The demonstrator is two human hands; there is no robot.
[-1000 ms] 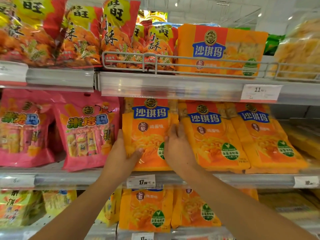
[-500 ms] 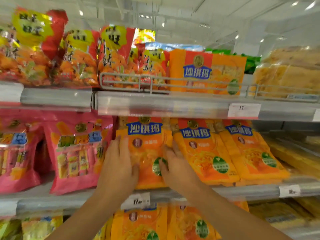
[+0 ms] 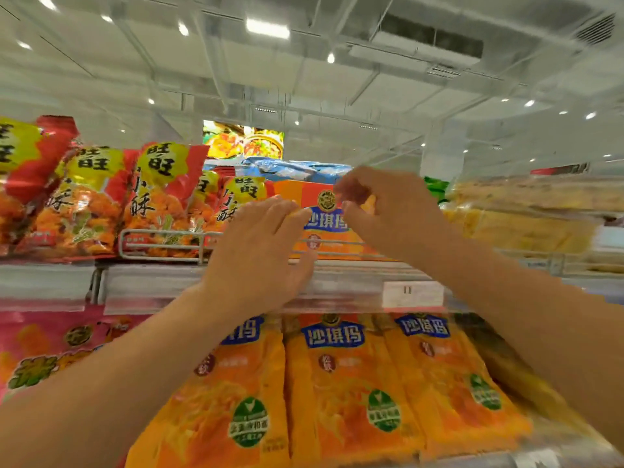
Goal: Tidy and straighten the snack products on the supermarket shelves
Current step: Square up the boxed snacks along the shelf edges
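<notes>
Up high, the left hand (image 3: pixel 260 251) lies flat and spread on the orange pack (image 3: pixel 324 228); the right hand (image 3: pixel 388 211) pinches its top edge

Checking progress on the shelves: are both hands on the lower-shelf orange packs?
No: the left hand and right hand are up at the top-shelf orange pack.

Left hand (image 3: pixel 260 251) flat, fingers straight; right hand (image 3: pixel 388 211) fingers curled.
</notes>
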